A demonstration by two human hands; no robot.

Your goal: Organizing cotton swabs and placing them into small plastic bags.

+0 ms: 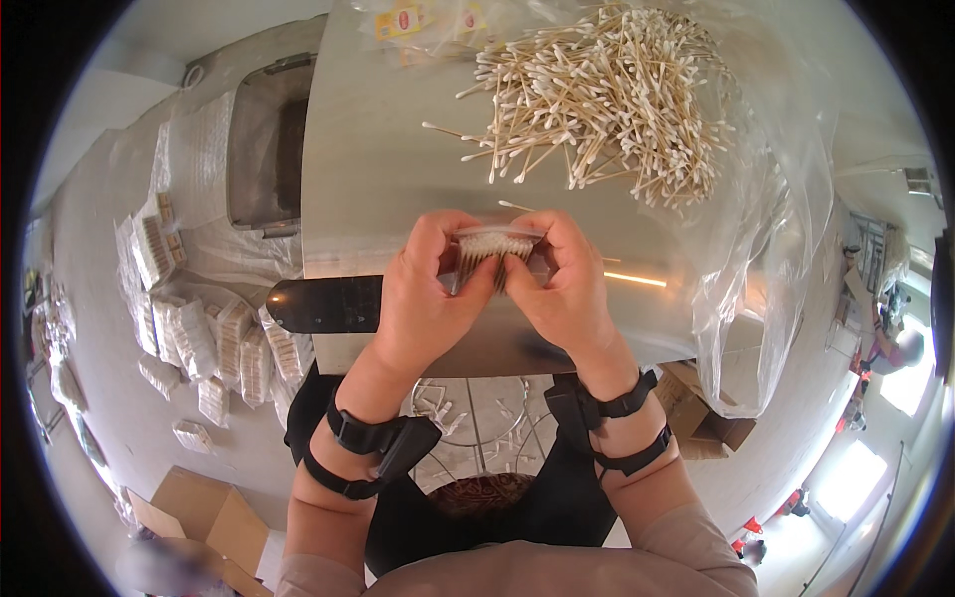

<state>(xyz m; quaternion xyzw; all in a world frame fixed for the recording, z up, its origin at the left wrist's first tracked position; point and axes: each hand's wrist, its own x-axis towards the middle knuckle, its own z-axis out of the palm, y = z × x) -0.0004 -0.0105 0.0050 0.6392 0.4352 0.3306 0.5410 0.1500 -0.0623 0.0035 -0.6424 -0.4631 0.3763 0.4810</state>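
Over the near part of a metal table (398,149), both my hands close around a small bunch of cotton swabs (495,242) with clear plastic about it. My left hand (426,303) grips its left side, and my right hand (565,298) grips the right side. The thumbs meet in front, on the sticks, with the white tips fanned out above them. Whether the clear plastic is a bag or a stiff case I cannot tell. Beyond my hands, a big loose heap of cotton swabs (607,109) lies on the table, with one stray swab (514,206) just past my fingers.
Clear plastic sheeting (746,338) hangs over the table's right edge. A black flat object (328,304) juts past the left edge. Left are a dark bin (261,149) and several swab packs (229,343). Cardboard boxes (214,512) stand low; swabs litter the floor (477,423).
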